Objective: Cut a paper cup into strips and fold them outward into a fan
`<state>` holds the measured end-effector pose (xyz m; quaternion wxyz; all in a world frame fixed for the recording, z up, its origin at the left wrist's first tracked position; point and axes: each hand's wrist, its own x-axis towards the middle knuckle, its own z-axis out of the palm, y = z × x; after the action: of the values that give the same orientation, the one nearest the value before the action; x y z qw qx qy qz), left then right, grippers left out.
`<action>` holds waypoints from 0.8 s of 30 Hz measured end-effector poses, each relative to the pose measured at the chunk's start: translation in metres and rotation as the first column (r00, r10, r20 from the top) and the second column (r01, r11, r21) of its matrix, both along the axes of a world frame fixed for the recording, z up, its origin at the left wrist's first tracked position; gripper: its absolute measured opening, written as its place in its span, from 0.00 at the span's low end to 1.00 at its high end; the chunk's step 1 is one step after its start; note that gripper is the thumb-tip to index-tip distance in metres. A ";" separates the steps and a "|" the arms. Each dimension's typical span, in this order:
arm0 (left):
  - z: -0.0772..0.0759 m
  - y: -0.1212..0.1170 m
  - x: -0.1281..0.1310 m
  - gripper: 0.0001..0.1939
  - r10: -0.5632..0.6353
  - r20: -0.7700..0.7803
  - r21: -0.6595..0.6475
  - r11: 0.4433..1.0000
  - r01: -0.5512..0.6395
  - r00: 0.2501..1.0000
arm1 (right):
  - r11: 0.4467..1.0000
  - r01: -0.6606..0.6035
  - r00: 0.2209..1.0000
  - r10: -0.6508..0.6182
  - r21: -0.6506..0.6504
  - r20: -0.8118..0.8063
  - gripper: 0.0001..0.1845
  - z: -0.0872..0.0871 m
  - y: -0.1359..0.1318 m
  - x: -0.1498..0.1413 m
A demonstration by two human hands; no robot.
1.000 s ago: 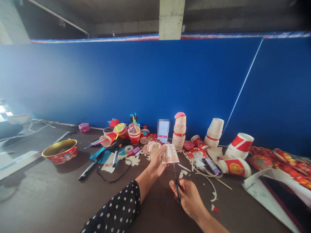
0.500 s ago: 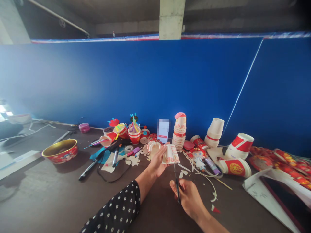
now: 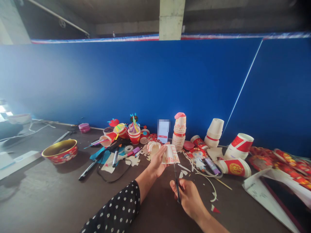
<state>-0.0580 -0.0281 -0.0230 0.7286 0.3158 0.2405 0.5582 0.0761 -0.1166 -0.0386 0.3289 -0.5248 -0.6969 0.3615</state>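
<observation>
My left hand (image 3: 158, 161) grips a white paper cup (image 3: 171, 153) with red line drawings and red marks along its lower edge. My right hand (image 3: 186, 194) is closed around the handles of a pair of scissors (image 3: 177, 184), whose blades point up at the cup's lower edge. The blade tips meet the cup there; whether they are biting into it I cannot tell. Small white paper scraps (image 3: 182, 173) lie just right of the blades. A red and white scrap (image 3: 215, 209) rests near my right wrist.
Behind the hands stand a phone (image 3: 163, 130) and a tall cup stack (image 3: 179, 134). To the left are a red-gold bowl (image 3: 60, 153), markers (image 3: 115, 158) and decorated cups (image 3: 134, 135). Rightward lie a doll figure (image 3: 198, 158), tipped red cups (image 3: 235, 167) and a tablet (image 3: 286, 200) on papers.
The cup has turned slightly in my left hand, so its red drawings sit a little further right. The scissors and my right hand have barely moved.
</observation>
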 end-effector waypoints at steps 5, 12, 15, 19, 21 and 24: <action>0.000 0.000 0.000 0.25 0.013 -0.017 -0.001 1.000 -0.013 1.000 | 1.000 0.006 1.000 -0.007 0.007 0.013 0.27 0.000 0.000 0.001; 0.001 0.000 0.000 0.24 0.028 -0.020 -0.024 0.999 -0.029 0.999 | 1.000 0.019 0.999 -0.019 0.014 0.032 0.28 -0.005 0.003 0.001; 0.001 -0.001 0.001 0.24 0.032 -0.015 -0.013 0.999 -0.032 0.999 | 1.000 0.022 1.000 -0.022 0.013 0.013 0.27 -0.009 0.004 0.001; 0.003 -0.002 0.001 0.23 0.040 -0.019 -0.006 0.999 -0.040 0.999 | 1.000 0.029 0.999 -0.029 0.011 -0.033 0.27 -0.015 0.007 0.000; 0.003 -0.002 0.001 0.23 0.042 -0.019 -0.015 0.999 -0.042 0.999 | 1.000 0.031 0.998 -0.031 -0.005 -0.063 0.27 -0.016 0.007 0.000; 0.003 -0.002 0.001 0.23 0.039 -0.012 -0.015 0.999 -0.039 0.999 | 0.999 0.030 0.995 -0.031 -0.019 -0.090 0.27 -0.017 0.006 0.000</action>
<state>-0.0570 -0.0304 -0.0197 0.7186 0.3087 0.2553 0.5685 0.0762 -0.1101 -0.0560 0.3608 -0.5215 -0.6701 0.3858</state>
